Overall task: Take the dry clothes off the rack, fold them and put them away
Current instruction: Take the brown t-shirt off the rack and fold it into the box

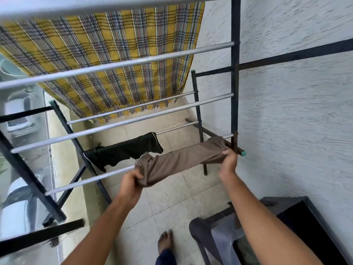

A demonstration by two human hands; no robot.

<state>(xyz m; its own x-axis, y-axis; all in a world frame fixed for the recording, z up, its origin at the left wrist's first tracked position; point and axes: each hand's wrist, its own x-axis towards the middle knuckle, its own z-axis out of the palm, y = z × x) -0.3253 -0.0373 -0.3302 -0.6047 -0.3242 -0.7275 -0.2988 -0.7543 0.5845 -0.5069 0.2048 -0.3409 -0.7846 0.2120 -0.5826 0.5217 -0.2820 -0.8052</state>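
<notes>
While the left grip (133,178) and right grip (228,161) each clutch an end of the brown garment (181,161), a hard tug could snag it on the rail (86,181) between them.

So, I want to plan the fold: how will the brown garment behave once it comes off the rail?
Probably floppy: the brown garment bunches into folds where the left hand grips it and drapes across to the right hand. Likely light, as the cloth looks thin. It should slide off the smooth metal rail easily.
</notes>
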